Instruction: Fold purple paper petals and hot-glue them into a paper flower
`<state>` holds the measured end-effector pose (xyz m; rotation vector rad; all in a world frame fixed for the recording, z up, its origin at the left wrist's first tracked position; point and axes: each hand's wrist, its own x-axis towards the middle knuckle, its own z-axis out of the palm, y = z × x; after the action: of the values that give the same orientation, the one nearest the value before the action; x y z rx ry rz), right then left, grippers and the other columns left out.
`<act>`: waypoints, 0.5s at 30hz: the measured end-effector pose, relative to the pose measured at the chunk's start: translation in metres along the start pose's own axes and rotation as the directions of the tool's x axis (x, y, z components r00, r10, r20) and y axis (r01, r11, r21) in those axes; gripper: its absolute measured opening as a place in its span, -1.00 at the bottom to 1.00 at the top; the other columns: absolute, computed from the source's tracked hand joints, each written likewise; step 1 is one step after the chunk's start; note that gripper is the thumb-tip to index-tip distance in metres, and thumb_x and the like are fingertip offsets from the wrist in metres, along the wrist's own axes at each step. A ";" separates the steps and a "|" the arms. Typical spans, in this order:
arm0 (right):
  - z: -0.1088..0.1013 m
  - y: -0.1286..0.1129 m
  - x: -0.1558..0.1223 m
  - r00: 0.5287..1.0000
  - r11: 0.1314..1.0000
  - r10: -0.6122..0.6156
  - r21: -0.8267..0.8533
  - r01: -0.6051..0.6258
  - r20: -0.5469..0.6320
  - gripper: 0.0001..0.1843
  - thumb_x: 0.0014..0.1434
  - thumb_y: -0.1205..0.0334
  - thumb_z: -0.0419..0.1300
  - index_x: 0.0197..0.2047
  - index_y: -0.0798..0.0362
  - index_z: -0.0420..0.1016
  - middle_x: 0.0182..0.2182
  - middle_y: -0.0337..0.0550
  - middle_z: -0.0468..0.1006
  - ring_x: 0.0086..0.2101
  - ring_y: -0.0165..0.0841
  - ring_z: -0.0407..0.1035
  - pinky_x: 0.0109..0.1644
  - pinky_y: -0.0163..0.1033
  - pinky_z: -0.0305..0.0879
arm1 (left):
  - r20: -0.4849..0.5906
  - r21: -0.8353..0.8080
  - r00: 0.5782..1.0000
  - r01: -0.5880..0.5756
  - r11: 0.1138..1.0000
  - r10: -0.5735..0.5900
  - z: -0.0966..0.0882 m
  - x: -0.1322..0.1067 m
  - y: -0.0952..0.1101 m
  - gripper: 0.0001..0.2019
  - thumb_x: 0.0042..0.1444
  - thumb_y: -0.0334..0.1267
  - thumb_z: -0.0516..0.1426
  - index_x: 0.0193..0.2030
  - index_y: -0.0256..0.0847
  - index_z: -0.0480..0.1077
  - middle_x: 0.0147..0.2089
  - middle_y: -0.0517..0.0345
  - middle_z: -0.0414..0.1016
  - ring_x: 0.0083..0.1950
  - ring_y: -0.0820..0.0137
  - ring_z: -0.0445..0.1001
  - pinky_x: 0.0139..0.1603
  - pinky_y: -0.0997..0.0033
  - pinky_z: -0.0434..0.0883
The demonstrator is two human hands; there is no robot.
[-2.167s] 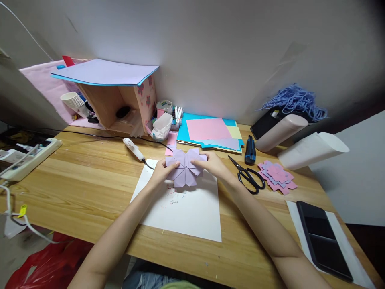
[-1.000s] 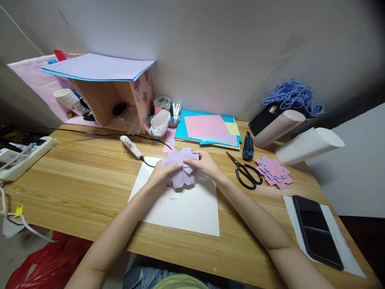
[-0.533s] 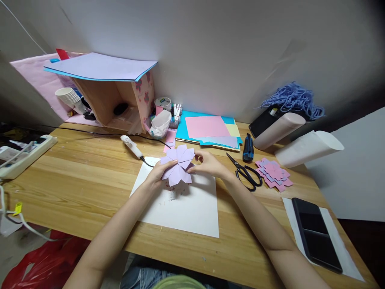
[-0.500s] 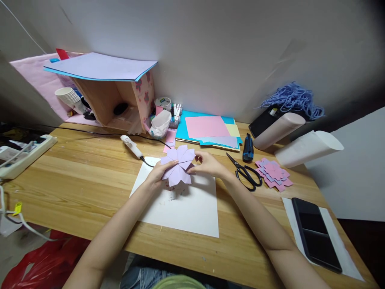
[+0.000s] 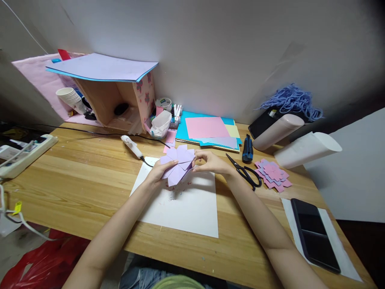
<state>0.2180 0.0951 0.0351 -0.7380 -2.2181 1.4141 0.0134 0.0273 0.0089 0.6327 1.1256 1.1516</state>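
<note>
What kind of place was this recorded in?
Probably a craft desk indoors, against a wall: the wooden table holds black-handled scissors, a stack of coloured paper and a layered pink-and-purple paper flower.

Part of your left hand (image 5: 159, 171) is concealed beneath the purple paper flower (image 5: 178, 159). Whether your right hand (image 5: 212, 162) pinches its edge or merely touches it cannot be determined. Your right forearm (image 5: 255, 212) obscures part of the scissors (image 5: 240, 167). Marks (image 5: 172, 194) on the white sheet (image 5: 192, 216) are illegibly small. The view's left edge cuts the power strip (image 5: 30, 158); the bottom edge cuts the red bag (image 5: 45, 257) (and both your forearms).
</note>
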 end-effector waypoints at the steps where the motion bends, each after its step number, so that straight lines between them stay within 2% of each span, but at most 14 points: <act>1: 0.000 0.000 0.000 1.000 1.000 0.013 -0.001 -0.013 -0.004 -0.77 -0.13 0.12 0.32 -0.43 0.07 0.46 -0.38 -0.21 0.42 -0.32 -0.37 0.24 -0.19 -0.26 0.12 | -0.019 0.020 1.000 -0.021 1.000 0.021 -0.001 0.001 -0.001 -0.56 -0.31 -0.21 0.34 -0.22 -0.34 0.47 -0.18 -0.08 0.54 -0.23 0.25 0.50 -0.22 0.33 0.40; 5: 0.007 0.000 0.002 0.991 0.994 0.104 -0.013 -0.106 -0.089 -0.75 -0.07 0.06 0.27 -0.41 0.08 0.46 -0.42 -0.24 0.41 -0.41 -0.43 0.17 -0.29 -0.29 0.10 | -0.139 0.184 0.968 -0.180 0.966 0.207 -0.002 0.002 -0.001 -0.56 -0.34 -0.17 0.34 -0.25 -0.34 0.49 -0.20 -0.08 0.55 -0.24 0.25 0.50 -0.22 0.32 0.41; 8: 0.015 0.000 0.005 0.967 0.984 0.173 -0.002 -0.177 -0.186 -0.72 -0.08 0.02 0.27 -0.44 0.08 0.45 -0.43 -0.23 0.40 -0.44 -0.44 0.16 -0.33 -0.30 0.10 | -0.197 0.339 0.930 -0.233 0.911 0.311 0.000 -0.002 0.004 -0.60 -0.32 -0.13 0.32 -0.32 -0.36 0.49 -0.28 -0.06 0.56 -0.29 0.26 0.50 -0.30 0.36 0.41; 12: 0.026 0.003 0.008 0.933 0.957 0.276 0.156 -0.245 -0.229 -0.70 -0.07 0.03 0.25 -0.37 0.10 0.43 -0.38 -0.17 0.46 -0.42 -0.41 0.28 -0.34 -0.29 0.17 | -0.209 0.424 0.904 -0.260 0.868 0.373 0.004 -0.007 0.009 -0.64 -0.28 -0.11 0.30 -0.38 -0.37 0.49 -0.34 -0.03 0.56 -0.34 0.29 0.49 -0.36 0.41 0.40; 15: 0.031 0.006 0.010 0.932 0.931 0.292 0.285 -0.227 -0.212 -0.67 -0.06 0.12 0.23 -0.22 0.12 0.41 -0.29 -0.11 0.49 -0.32 -0.35 0.37 -0.24 -0.24 0.26 | -0.188 0.446 0.889 -0.301 0.843 0.417 0.007 -0.009 0.007 -0.65 -0.26 -0.11 0.30 -0.39 -0.36 0.48 -0.36 -0.01 0.55 -0.35 0.30 0.48 -0.37 0.42 0.39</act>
<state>0.1930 0.0819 0.0174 -1.0848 -1.7515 1.5935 0.0168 0.0219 0.0210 1.0690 1.5567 1.3709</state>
